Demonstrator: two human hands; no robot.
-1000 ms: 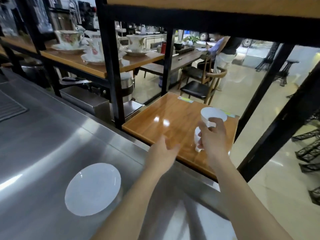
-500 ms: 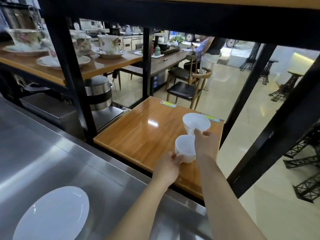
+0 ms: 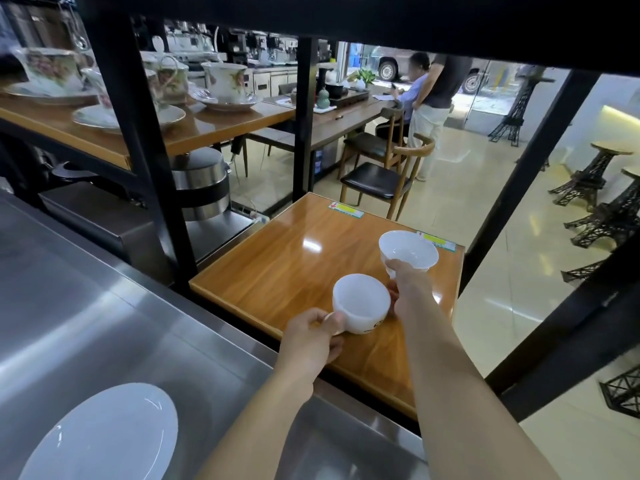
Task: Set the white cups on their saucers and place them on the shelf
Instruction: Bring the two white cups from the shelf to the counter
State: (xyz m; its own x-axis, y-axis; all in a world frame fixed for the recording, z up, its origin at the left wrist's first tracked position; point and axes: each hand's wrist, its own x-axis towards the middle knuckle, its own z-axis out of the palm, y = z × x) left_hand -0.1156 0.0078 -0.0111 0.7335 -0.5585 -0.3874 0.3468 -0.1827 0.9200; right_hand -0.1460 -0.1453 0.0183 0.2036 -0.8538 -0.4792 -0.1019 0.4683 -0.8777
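Observation:
Two white cups are over the low wooden shelf board [image 3: 287,268]. My left hand [image 3: 311,337] grips the nearer white cup [image 3: 360,303] by its handle, near the board's front edge. My right hand [image 3: 408,289] holds the farther white cup [image 3: 408,252] from below, raised slightly above the board's right side. A white saucer [image 3: 104,434] lies on the steel counter [image 3: 104,306] at the lower left, with nothing on it.
Black shelf posts [image 3: 138,143] frame the board. An upper wooden shelf [image 3: 194,129] at the left carries several floral cups on saucers. A steel pot [image 3: 201,181] stands under it. Beyond are chairs, a long table and two people.
My left hand reached forward and took the nearer cup by its handle. My right hand kept the other cup and drew it apart to the right. The view shifted right.

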